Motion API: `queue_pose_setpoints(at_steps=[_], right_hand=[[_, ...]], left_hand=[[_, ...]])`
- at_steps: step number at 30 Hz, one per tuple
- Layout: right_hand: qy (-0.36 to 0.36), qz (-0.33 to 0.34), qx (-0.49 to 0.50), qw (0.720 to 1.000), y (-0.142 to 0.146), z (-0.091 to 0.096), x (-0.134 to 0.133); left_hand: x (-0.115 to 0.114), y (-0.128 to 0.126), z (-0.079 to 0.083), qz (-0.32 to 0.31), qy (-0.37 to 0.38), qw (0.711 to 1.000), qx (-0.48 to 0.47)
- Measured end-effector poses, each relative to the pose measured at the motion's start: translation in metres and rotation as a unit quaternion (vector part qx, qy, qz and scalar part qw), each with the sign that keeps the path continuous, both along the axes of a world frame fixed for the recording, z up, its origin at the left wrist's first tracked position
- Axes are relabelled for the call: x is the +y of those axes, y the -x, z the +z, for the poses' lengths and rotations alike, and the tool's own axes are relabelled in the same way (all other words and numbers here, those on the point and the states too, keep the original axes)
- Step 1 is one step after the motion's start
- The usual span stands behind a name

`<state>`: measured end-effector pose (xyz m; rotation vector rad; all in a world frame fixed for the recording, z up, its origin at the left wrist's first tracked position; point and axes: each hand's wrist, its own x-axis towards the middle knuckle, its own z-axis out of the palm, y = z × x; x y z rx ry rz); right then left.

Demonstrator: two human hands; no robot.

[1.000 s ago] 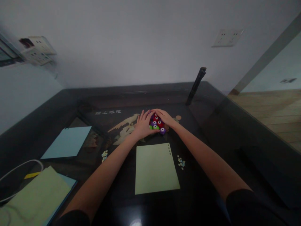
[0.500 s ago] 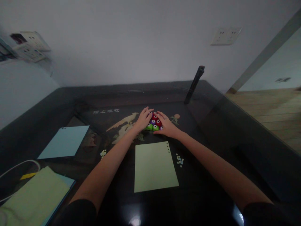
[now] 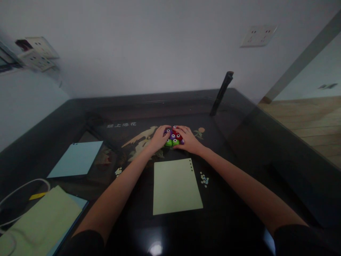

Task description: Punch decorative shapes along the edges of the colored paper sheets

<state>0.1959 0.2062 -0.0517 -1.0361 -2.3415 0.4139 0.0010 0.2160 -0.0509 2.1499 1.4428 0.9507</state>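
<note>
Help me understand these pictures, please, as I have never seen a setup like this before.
There is no machine here: you are seeing a person's own bare left hand and right hand. Every picture comes from one camera worn on the head, looking forward and down. On the dark table lie a pale green sheet in front, a blue sheet to the left and small pale bits just right of the green one. A white cable is at the far left. Both hands cup a cluster of red, purple and green toys with eye-like spots; whether any is lifted, I cannot tell.
</note>
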Motion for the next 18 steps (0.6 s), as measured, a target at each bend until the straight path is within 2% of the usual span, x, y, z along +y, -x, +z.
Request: queue_pose_setpoints(at_steps=[13,18], right_hand=[[0.035,-0.036,0.010,0.999,0.022,-0.010,0.007],[0.026,-0.027,0.046,0.998,0.015,-0.002,0.005]], left_hand=[[-0.003,-0.008,-0.006,0.008,0.032,0.999,-0.011],[-0.008,-0.008,-0.006,0.028,0.031,0.999,-0.033]])
